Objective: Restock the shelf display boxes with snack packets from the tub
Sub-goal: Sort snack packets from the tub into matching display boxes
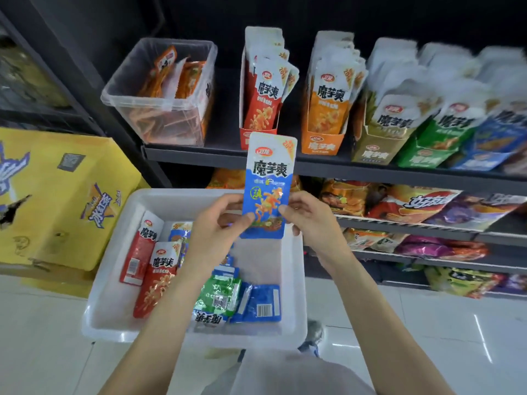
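Both my forearms reach up from the bottom edge toward a blue snack packet (268,185), which I hold upright between my two hands above the far side of the white tub (196,336). My left hand (218,228) pinches the packet's lower left edge, thumb on the front and the fingers (228,201) curled behind. My right hand (306,220) grips the lower right edge the same way, thumb pressed on the printed face. Neither hand is open; both are closed on that one packet.

Below my arms the tub holds more stock: two red packets (151,269) lying at its left side, a green packet (221,296) near the middle, and blue packets (261,305) turned back-up beside it, barcode showing.

On the dark shelf (328,163) ahead stands a row of display boxes: a red display box (258,109), an orange display box (328,118), then olive, green and blue ones further right, blurred. A clear plastic bin (162,92) of orange packets sits at the shelf's left end. Lower shelves carry larger snack bags (413,203). Yellow cartons (62,201) stand on the tiled floor at left.
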The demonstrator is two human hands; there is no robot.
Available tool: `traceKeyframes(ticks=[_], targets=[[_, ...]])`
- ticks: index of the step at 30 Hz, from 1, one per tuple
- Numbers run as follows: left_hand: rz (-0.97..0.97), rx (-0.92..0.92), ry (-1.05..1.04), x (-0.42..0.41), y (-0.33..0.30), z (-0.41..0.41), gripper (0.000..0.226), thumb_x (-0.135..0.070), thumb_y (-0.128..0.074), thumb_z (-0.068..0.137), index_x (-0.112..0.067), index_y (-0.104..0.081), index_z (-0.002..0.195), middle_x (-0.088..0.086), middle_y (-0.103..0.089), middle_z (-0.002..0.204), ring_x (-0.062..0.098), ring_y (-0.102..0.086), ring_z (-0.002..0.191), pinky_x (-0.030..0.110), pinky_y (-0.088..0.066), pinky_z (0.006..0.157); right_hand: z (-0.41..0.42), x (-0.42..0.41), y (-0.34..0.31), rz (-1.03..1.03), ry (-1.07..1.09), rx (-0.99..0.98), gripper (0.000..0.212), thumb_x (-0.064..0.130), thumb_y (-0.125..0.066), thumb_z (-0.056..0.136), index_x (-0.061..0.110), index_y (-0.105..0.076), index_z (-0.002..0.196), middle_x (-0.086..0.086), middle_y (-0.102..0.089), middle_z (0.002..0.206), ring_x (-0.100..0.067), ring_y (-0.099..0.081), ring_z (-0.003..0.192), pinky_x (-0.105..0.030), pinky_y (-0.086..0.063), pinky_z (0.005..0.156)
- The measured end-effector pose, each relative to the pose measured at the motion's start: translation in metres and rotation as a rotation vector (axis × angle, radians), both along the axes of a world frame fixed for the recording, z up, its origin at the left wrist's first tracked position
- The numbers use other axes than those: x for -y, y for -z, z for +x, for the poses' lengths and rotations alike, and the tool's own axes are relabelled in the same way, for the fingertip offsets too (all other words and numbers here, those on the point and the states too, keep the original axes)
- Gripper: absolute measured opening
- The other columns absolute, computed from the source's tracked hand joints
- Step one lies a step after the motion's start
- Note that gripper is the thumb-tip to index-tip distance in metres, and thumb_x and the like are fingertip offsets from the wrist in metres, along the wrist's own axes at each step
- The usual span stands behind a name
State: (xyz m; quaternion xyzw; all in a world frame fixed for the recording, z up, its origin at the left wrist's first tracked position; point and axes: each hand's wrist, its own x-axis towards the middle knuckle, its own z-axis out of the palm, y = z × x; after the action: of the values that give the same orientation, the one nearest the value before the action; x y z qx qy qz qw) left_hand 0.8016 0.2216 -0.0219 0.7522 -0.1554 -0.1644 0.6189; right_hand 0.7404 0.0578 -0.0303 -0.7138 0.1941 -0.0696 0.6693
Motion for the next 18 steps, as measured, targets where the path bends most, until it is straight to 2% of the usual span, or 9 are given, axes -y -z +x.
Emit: traceKeyframes(ticks=[2, 5, 8, 11, 13, 15, 17, 18], targets=[[0.046, 0.028, 0.091, 0.018, -0.001, -0.004, 0.024, -0.004, -0.067, 0.084, -0.027, -0.064, 0.092, -0.023, -0.069, 0.082, -0.001, -0.062, 0.07, 0.017, -0.05, 0.066, -0.016, 0.019, -0.009, 0.013, 0.118, 0.063, 0.012, 0.01, -0.064, 0.089, 0.02, -0.059, 0.092, 0.007, -0.067, 0.089, 0.0, -0.063, 0.071, -0.02, -0.047, 0.051], [0.07, 0.083, 0.199, 0.055, -0.004, -0.015, 0.03, -0.004, -0.068, 0.083, -0.032, -0.063, 0.089, -0.026, -0.068, 0.079, -0.004, -0.06, 0.065, 0.012, -0.045, 0.061, -0.044, 0.054, -0.016, 0.048, 0.221, 0.105, 0.017, 0.005, -0.064, 0.087, 0.019, -0.057, 0.093, 0.003, -0.069, 0.09, -0.01, -0.069, 0.082, -0.025, -0.055, 0.054], [0.09, 0.186, 0.297, 0.1, -0.008, -0.034, 0.033, -0.007, -0.068, 0.085, -0.038, -0.06, 0.092, -0.028, -0.066, 0.083, -0.005, -0.062, 0.074, 0.01, -0.046, 0.062, -0.077, 0.09, -0.016, 0.039, 0.326, 0.136, 0.013, 0.003, -0.063, 0.088, 0.014, -0.057, 0.091, 0.003, -0.072, 0.083, -0.012, -0.07, 0.078, -0.026, -0.056, 0.057], [0.048, 0.368, 0.318, 0.148, -0.012, -0.048, 0.027, -0.012, -0.065, 0.088, -0.025, -0.062, 0.111, -0.017, -0.063, 0.102, -0.003, -0.06, 0.095, 0.01, -0.047, 0.075, -0.114, 0.132, -0.017, -0.136, 0.581, 0.215, 0.017, 0.006, -0.064, 0.088, 0.021, -0.057, 0.086, 0.009, -0.071, 0.075, -0.012, -0.071, 0.074, -0.026, -0.057, 0.065], [0.027, 0.493, 0.33, 0.183, -0.012, -0.054, 0.026, -0.017, -0.062, 0.089, -0.019, -0.062, 0.115, -0.01, -0.063, 0.109, 0.002, -0.058, 0.104, 0.022, -0.049, 0.086, -0.134, 0.163, -0.022, -0.295, 0.825, 0.316, 0.017, 0.013, -0.066, 0.089, 0.028, -0.058, 0.092, 0.012, -0.07, 0.079, -0.014, -0.07, 0.08, -0.035, -0.058, 0.072], [0.047, 0.577, 0.382, 0.219, -0.012, -0.059, 0.029, -0.019, -0.059, 0.089, -0.019, -0.062, 0.117, -0.008, -0.063, 0.114, 0.008, -0.056, 0.108, 0.031, -0.047, 0.092, -0.146, 0.197, -0.028, -0.356, 1.019, 0.473, 0.022, 0.011, -0.063, 0.09, 0.015, -0.058, 0.112, 0.0, -0.07, 0.096, -0.019, -0.068, 0.091, -0.04, -0.057, 0.078], [0.121, 0.69, 0.462, 0.257, -0.011, -0.064, 0.034, -0.019, -0.058, 0.089, -0.02, -0.059, 0.123, -0.006, -0.059, 0.123, 0.009, -0.049, 0.117, 0.025, -0.038, 0.101, -0.147, 0.232, -0.037, -0.395, 1.089, 0.578, 0.03, 0.006, -0.059, 0.092, 0.002, -0.051, 0.121, -0.01, -0.066, 0.106, -0.019, -0.067, 0.097, -0.038, -0.057, 0.08], [0.164, 0.758, 0.504, 0.275, -0.01, -0.066, 0.038, -0.019, -0.058, 0.09, -0.019, -0.056, 0.128, -0.004, -0.056, 0.129, 0.01, -0.044, 0.121, 0.023, -0.032, 0.104, -0.143, 0.247, -0.042, -0.409, 1.083, 0.605, 0.028, 0.004, -0.057, 0.093, 0.003, -0.05, 0.12, -0.004, -0.067, 0.105, -0.015, -0.067, 0.095, -0.036, -0.057, 0.081]])
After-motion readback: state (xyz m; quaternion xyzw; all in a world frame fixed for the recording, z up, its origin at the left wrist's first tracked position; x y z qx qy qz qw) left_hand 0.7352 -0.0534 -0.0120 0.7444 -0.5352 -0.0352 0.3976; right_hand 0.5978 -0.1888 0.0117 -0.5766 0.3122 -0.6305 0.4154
